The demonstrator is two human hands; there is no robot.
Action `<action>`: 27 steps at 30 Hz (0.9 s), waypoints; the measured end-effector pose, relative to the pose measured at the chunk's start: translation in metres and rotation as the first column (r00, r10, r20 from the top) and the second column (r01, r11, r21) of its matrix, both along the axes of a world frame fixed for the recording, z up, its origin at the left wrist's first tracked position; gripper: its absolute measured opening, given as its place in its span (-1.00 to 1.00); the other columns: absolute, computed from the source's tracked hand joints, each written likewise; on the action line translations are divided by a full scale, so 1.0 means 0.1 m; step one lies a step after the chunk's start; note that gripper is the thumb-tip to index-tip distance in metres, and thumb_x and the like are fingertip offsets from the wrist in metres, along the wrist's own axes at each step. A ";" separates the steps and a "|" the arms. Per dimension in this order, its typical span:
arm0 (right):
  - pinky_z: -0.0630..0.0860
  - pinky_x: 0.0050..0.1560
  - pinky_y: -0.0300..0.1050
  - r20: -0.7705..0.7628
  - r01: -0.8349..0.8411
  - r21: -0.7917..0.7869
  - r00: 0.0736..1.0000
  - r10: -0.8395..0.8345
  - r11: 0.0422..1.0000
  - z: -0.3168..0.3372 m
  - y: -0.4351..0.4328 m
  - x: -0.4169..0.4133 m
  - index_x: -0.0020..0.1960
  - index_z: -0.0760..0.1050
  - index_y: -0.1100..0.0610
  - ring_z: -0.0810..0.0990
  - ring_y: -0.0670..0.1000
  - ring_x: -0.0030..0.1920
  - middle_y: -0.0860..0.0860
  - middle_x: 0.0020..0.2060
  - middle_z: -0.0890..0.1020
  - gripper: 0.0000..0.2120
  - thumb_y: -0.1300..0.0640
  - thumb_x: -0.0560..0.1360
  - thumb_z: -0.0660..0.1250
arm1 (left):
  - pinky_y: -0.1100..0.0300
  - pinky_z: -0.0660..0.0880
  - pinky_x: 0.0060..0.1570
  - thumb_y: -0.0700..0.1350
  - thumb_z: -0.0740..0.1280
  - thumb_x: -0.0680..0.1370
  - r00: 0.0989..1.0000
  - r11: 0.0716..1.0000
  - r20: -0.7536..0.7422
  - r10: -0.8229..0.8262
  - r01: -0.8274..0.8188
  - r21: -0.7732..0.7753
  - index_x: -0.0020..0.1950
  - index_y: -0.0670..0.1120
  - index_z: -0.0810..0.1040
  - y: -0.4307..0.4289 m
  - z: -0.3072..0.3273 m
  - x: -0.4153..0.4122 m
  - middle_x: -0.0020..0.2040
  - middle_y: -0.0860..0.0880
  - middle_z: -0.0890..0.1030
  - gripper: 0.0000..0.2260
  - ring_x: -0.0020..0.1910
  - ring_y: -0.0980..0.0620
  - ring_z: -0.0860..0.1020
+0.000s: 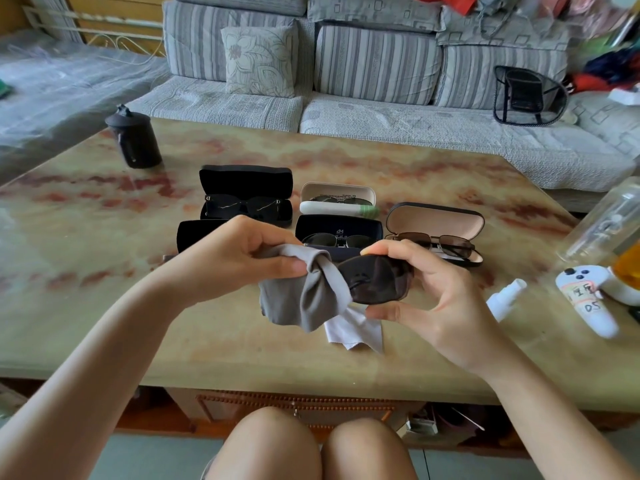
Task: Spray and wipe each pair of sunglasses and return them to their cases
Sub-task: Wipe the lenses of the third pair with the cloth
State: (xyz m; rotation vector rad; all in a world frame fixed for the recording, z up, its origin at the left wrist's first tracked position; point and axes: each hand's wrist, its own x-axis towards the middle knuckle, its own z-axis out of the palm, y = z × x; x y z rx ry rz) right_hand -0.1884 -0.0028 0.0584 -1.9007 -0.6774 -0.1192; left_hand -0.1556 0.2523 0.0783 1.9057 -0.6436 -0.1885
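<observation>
Above the near half of the mottled cream-and-red stone tabletop (104,271), clear of the surface: a pair of dark-lensed black plastic sunglasses (377,280), pinched at one lens by the right hand (426,292), thumb under the lower rim and fingertips over the top. Gripped in the left hand (239,258): a soft grey microfibre cloth (304,296), bunched round the other lens with its loose tail hanging. Judged light and fairly stiff across the front, but weak at hinges and arms; lenses smooth, slippery when damp with spray, easily scratched or smeared. Best taken by the rim edges or the bridge, bare fingertips kept off the lens faces; rubbed with light pressure only, cloth between skin and lens. Lying flat directly below: a thin white wiping cloth (356,332). To its right, also on the tabletop: a small white spray bottle (505,297). Behind the left hand: a black hard case (194,233), interior mostly hidden, so perhaps the vacant one for this pair. Arms to be folded before return, then laid in without force.
</observation>
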 end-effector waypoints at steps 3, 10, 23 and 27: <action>0.47 0.20 -0.02 -0.008 0.006 0.029 1.000 -0.006 1.000 -0.01 0.00 0.00 0.20 0.52 -0.08 0.55 0.04 0.11 -0.08 0.07 0.60 -0.55 0.08 0.35 0.53 | 0.36 0.42 -0.27 0.13 0.42 0.34 0.999 1.000 -0.033 0.002 -0.004 -0.031 -0.13 -0.09 0.66 0.09 -0.03 0.01 -0.29 0.01 0.59 -0.70 -0.28 0.16 0.51; 0.48 0.23 0.05 -0.046 -0.002 0.134 0.999 0.008 0.991 0.01 -0.01 0.01 0.19 0.52 -0.16 0.56 0.05 0.14 -0.08 0.10 0.61 -0.54 -0.12 0.32 0.52 | 0.43 0.48 -0.29 0.32 0.52 0.21 0.996 0.985 -0.081 -0.049 0.035 -0.169 -0.19 0.17 0.70 0.21 -0.06 -0.05 -0.30 0.16 0.65 -0.68 -0.31 0.27 0.59; 0.44 0.20 -0.19 -0.056 -0.007 0.127 0.998 0.015 0.992 -0.03 -0.06 0.04 0.19 0.52 -0.20 0.55 -0.02 0.16 -0.11 0.10 0.61 -0.53 -0.17 0.30 0.52 | 0.33 0.55 -0.08 0.21 0.63 0.10 0.998 0.985 -0.060 -0.011 0.001 -0.171 -0.08 0.15 0.66 0.13 -0.17 -0.10 -0.08 0.05 0.69 -0.55 -0.07 0.10 0.66; 0.46 0.23 -0.09 -0.049 0.000 0.115 0.999 0.005 0.993 -0.05 -0.07 0.04 0.19 0.52 -0.20 0.55 0.03 0.16 -0.07 0.10 0.60 -0.53 -0.17 0.30 0.52 | 0.27 0.57 -0.07 0.27 0.60 0.09 0.998 0.992 0.012 0.057 -0.055 -0.115 -0.10 0.14 0.63 0.05 -0.15 -0.12 -0.10 0.01 0.68 -0.53 -0.11 0.06 0.66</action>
